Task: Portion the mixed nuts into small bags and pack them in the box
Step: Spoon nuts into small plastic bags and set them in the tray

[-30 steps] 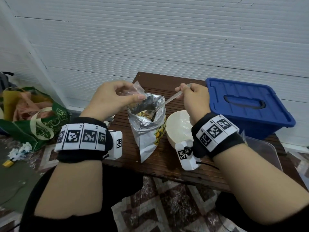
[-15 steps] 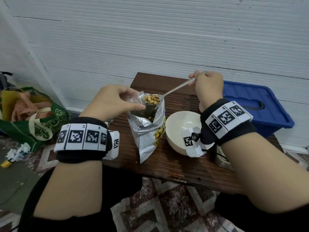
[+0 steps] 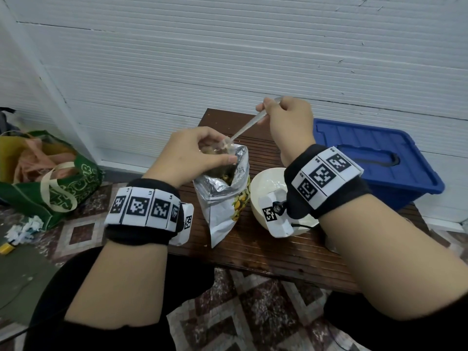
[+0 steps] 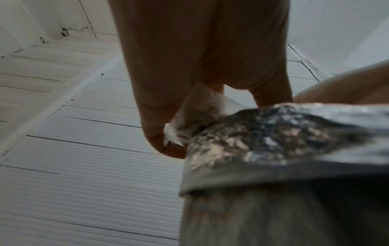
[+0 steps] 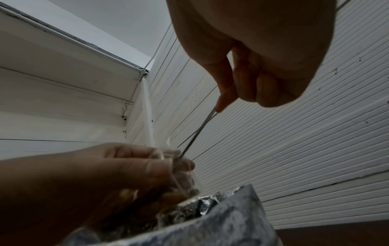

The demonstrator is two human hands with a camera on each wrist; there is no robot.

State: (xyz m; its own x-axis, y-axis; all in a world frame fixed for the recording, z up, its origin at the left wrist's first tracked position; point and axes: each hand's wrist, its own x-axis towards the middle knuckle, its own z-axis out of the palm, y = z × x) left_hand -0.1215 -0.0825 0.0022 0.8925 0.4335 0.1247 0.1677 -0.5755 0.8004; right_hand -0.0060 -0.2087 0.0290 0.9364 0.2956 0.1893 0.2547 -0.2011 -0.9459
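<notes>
Two hands work above the bench (image 3: 255, 252): beneath the left hand (image 3: 188, 158) stands the foil nut pouch (image 3: 222, 198), while its fingers (image 4: 155, 133) pinch a small clear bag (image 4: 195, 114) open. Right hand (image 3: 288, 122) fingers curl round a spoon (image 3: 247, 127) tipped into that bag. Nuts may spill if the limp mouth sags; the blue box (image 3: 374, 158) sits lidded beyond the right fingers.

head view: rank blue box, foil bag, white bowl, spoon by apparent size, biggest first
1. blue box, clearly largest.
2. foil bag.
3. white bowl, partly hidden behind the right wrist, so its place against the bag is unsure.
4. spoon, only the thin handle shows.
</notes>
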